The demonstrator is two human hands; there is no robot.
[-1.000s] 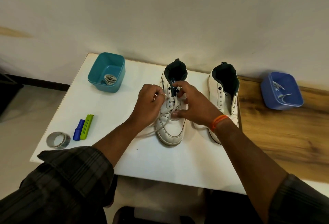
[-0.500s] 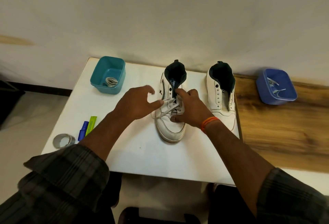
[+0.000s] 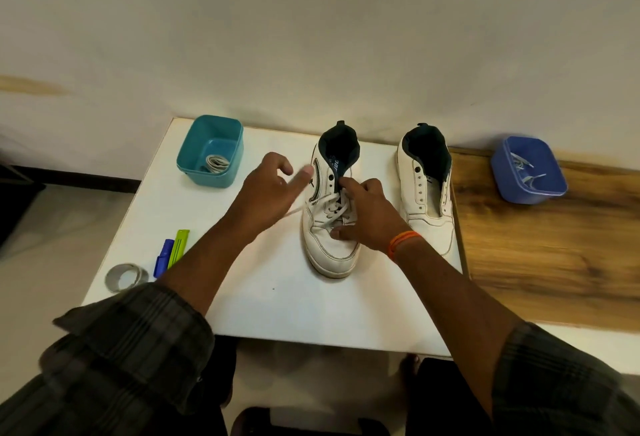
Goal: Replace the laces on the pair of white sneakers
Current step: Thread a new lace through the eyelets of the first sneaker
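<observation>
1. Head view, starting at the left edge of the white counter (image 3: pixel 263 304): we see a roll of grey tape (image 3: pixel 126 277) near the front corner, and at its 1 o'clock a blue marker (image 3: pixel 162 257) lying just beside a green marker (image 3: pixel 179 243).
2. At 12 o'clock from the markers, by the wall, a teal tub (image 3: pixel 210 151) holds a folded pale lace (image 3: pixel 217 163).
3. Our left hand (image 3: pixel 268 193) hangs over the counter at 9 o'clock of the laced sneaker (image 3: pixel 331 207); its fingers (image 3: pixel 300 177) are spread apart and loose, gripping nothing, though motion blurs them.
4. A loose end of the white lace (image 3: pixel 294 210) trails from the sneaker's eyelets out under that hand; whether it touches the hand we cannot tell.
5. The laced sneaker stands upright mid-counter, toe toward us, heel toward the wall, its lace crossed through the lower eyelets.
6. Our right hand (image 3: pixel 369 215) rests on this sneaker: the upper fingers (image 3: pixel 346 183) are curled at the tongue and top eyelets, and the thumb presses the vamp below the lacing.
7. An orange wristband (image 3: pixel 401 242) circles the right wrist.
8. At 3 o'clock stands the second sneaker (image 3: pixel 427 189), upright and unlaced, its eyelets bare.
9. Farther right, on the wooden surface (image 3: pixel 554 255), a blue tub (image 3: pixel 528 169) holds pale laces (image 3: pixel 524 170).
</observation>
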